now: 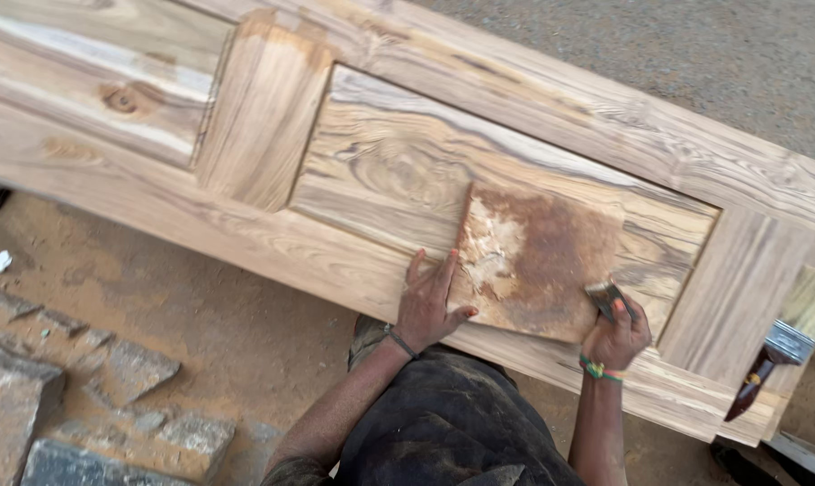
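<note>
A large panelled wooden door (353, 117) lies flat before me. On its recessed panel rests a square sheet (533, 261) smeared with brown and pale filler paste. My left hand (430, 306) presses flat on the door's lower rail, fingers spread, touching the sheet's left edge. My right hand (616, 335) grips a small metal scraper (604, 295) whose blade rests at the sheet's lower right corner. A green and orange band circles the right wrist.
A paintbrush (790, 337) with pale bristles and a dark red handle lies on the door's right end. Grey stone blocks (75, 396) sit on the sandy ground at lower left. Gravelly ground lies beyond the door at top right.
</note>
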